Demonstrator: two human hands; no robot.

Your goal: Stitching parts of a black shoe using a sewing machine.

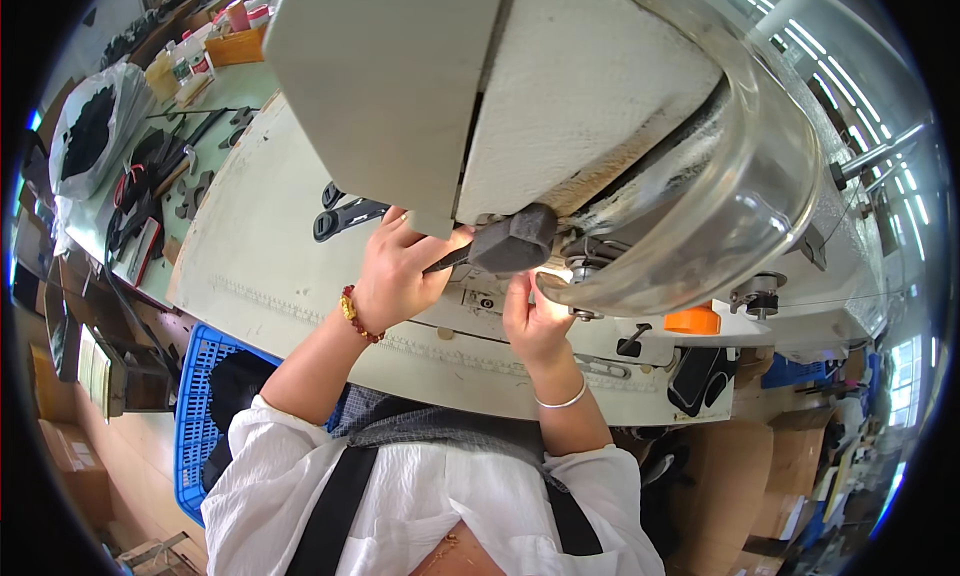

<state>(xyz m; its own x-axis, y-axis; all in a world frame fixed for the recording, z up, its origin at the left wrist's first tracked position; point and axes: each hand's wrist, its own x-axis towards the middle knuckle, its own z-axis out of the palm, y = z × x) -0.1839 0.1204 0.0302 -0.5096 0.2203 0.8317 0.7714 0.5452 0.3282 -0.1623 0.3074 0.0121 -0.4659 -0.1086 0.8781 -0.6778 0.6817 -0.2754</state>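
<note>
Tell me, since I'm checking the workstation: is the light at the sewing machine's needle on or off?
On. A bright white glow shows under the machine head, lighting the right hand beside the clear guard.

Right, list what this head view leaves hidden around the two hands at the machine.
- Left hand: its fingertips vanish under the machine head, so what they grip is unclear.
- Right hand: glare under the clear curved guard washes out its fingertips.
- Grey piece: its far end sits behind the machine head.
- Blue crate: partly covered by the white sleeve.
</note>
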